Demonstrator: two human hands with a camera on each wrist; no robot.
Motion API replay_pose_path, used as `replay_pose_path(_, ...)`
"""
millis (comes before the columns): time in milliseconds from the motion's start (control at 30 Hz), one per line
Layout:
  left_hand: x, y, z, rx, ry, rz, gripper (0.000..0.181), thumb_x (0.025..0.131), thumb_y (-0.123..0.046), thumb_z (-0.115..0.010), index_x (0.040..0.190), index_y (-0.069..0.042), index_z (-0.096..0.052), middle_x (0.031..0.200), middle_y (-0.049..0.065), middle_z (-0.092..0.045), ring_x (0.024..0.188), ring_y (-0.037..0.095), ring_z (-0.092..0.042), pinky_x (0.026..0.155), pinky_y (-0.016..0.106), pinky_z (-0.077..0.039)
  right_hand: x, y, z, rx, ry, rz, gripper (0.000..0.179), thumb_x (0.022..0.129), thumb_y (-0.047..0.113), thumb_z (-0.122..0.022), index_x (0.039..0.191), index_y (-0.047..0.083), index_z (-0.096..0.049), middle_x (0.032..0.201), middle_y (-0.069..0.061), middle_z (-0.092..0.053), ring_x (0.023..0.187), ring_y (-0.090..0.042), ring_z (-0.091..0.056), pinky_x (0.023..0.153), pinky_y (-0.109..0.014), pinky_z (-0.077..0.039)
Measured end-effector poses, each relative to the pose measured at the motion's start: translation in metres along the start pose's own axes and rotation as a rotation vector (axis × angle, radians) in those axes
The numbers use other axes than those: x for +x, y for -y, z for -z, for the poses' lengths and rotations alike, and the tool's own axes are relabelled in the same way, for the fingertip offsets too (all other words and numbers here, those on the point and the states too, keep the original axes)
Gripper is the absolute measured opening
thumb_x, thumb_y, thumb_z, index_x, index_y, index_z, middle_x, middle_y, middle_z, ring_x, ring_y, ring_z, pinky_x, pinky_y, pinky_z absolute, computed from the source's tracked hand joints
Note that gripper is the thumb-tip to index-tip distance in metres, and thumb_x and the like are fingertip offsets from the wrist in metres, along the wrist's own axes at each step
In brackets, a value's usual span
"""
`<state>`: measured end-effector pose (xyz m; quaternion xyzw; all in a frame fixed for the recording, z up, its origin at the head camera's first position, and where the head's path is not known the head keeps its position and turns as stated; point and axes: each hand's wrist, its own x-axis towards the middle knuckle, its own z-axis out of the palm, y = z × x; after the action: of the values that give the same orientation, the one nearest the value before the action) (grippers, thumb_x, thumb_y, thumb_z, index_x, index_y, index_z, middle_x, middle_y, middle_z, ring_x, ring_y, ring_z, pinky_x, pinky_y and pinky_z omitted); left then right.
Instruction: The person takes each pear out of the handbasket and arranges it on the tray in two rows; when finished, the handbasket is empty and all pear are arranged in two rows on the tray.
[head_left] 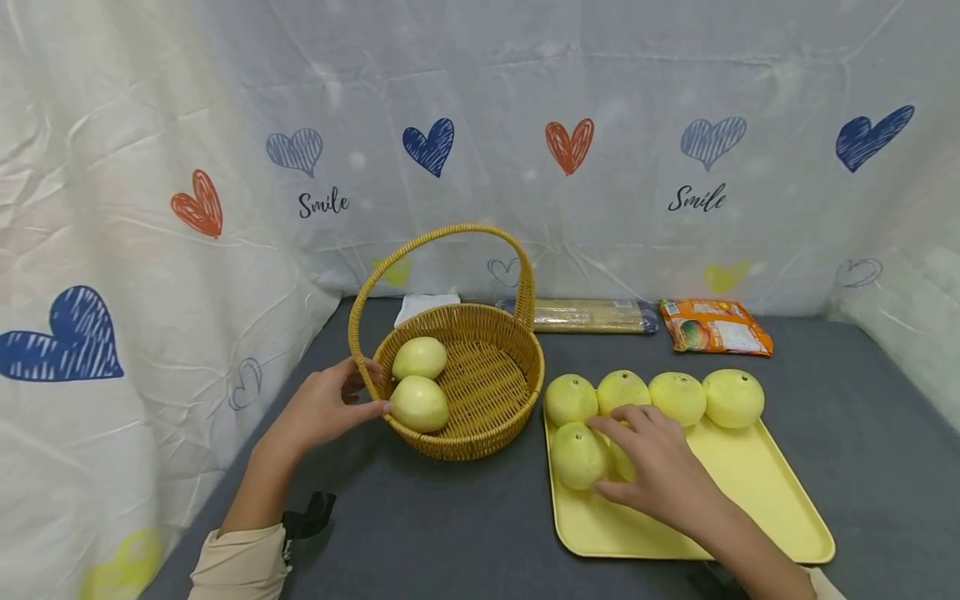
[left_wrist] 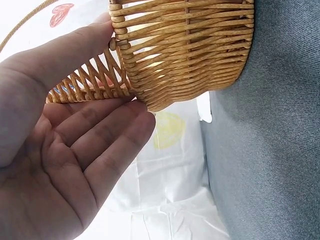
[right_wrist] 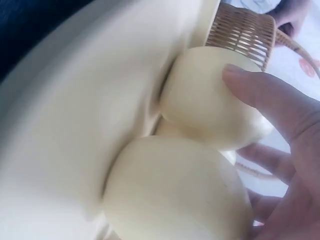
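Observation:
A woven wicker basket (head_left: 480, 446) with a tall arched handle holds two round, pale yellow-green fruits at its left side. My left hand (head_left: 322, 404) grips the basket's left side, thumb on the rim and fingers behind the handle's base. Over the yellow tray (head_left: 750, 512), my right hand (head_left: 660, 467) holds the front-left fruit (head_left: 577, 457), its thumb (right_wrist: 245, 82) against the skin and other fingers round the far side. That fruit looks upright among its neighbours on the tray. Beside it, another fruit (right_wrist: 175, 190) is mostly hidden by the hand in the head view.
Along the tray's back edge stands a row of several similar fruits (head_left: 677, 398). Behind lie an orange packet (head_left: 716, 327), a long clear-wrapped package (head_left: 592, 317) and a white item (head_left: 423, 306). A curtain (head_left: 480, 100) printed with hearts surrounds the dark table (head_left: 420, 533).

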<state>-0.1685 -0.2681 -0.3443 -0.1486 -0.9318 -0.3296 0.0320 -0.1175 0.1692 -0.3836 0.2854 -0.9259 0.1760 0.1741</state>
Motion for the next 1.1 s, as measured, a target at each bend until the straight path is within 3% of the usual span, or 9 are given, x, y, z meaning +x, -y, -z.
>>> replay_pose_path(200, -0.001, -0.003, 0.002, -0.001, -0.003, -0.002, 0.054, 0.084, -0.034, -0.084, 0.124, -0.004, -0.063, 0.118, 0.013, -0.068, 0.111, 0.033, -0.066, 0.091, 0.049, -0.056, 0.001, 0.001, -0.001, 0.005, -0.007, -0.005, 0.073, 0.057, 0.032, -0.098, 0.120, 0.011, -0.068, 0.107, -0.005, -0.063, 0.100, -0.031, -0.056, 0.082, -0.055, -0.046)
replay_pose_path(433, -0.002, -0.006, 0.003, -0.014, 0.003, -0.003, 0.055, 0.085, -0.034, -0.083, 0.124, -0.002, -0.062, 0.118, 0.013, -0.067, 0.113, 0.034, -0.065, 0.091, 0.048, -0.056, 0.011, 0.005, 0.012, 0.047, 0.050, 0.041, 0.068, 0.065, 0.036, -0.095, 0.122, 0.011, -0.067, 0.112, -0.004, -0.063, 0.105, -0.029, -0.057, 0.083, -0.052, -0.049)
replay_pose_path(667, -0.003, -0.004, 0.003, -0.017, -0.002, -0.001, 0.055, 0.085, -0.035, -0.083, 0.125, -0.002, -0.062, 0.119, 0.013, -0.067, 0.112, 0.034, -0.065, 0.091, 0.048, -0.056, 0.051, 0.028, 0.030, 0.128, 0.137, 0.098, 0.055, 0.078, 0.038, -0.087, 0.123, 0.014, -0.068, 0.117, -0.001, -0.062, 0.108, -0.025, -0.057, 0.089, -0.047, -0.050)
replay_pose_path(833, -0.003, -0.003, 0.002, -0.009, -0.002, 0.002, 0.054, 0.085, -0.034, -0.083, 0.125, -0.003, -0.062, 0.119, 0.013, -0.067, 0.112, 0.034, -0.065, 0.091, 0.048, -0.056, 0.081, 0.055, 0.034, 0.227, 0.229, 0.084, 0.052, 0.086, 0.036, -0.081, 0.129, 0.014, -0.065, 0.123, -0.002, -0.062, 0.113, -0.023, -0.057, 0.092, -0.045, -0.050)
replay_pose_path(967, -0.002, -0.003, 0.002, 0.001, 0.000, -0.003, 0.054, 0.085, -0.034, -0.083, 0.124, -0.003, -0.062, 0.119, 0.013, -0.068, 0.112, 0.034, -0.065, 0.091, 0.048, -0.056, 0.102, 0.074, 0.024, 0.316, 0.252, 0.106, 0.047, 0.091, 0.032, -0.077, 0.131, 0.012, -0.064, 0.125, -0.002, -0.063, 0.113, -0.021, -0.060, 0.091, -0.042, -0.052)
replay_pose_path(1100, -0.001, -0.003, 0.002, 0.009, 0.003, -0.007, 0.054, 0.085, -0.033, -0.083, 0.124, -0.003, -0.062, 0.119, 0.014, -0.068, 0.111, 0.034, -0.066, 0.090, 0.048, -0.056, 0.124, 0.086, 0.000, 0.362, 0.295, 0.098, 0.046, 0.092, 0.028, -0.075, 0.133, 0.011, -0.063, 0.129, -0.003, -0.062, 0.119, -0.020, -0.058, 0.097, -0.040, -0.051)
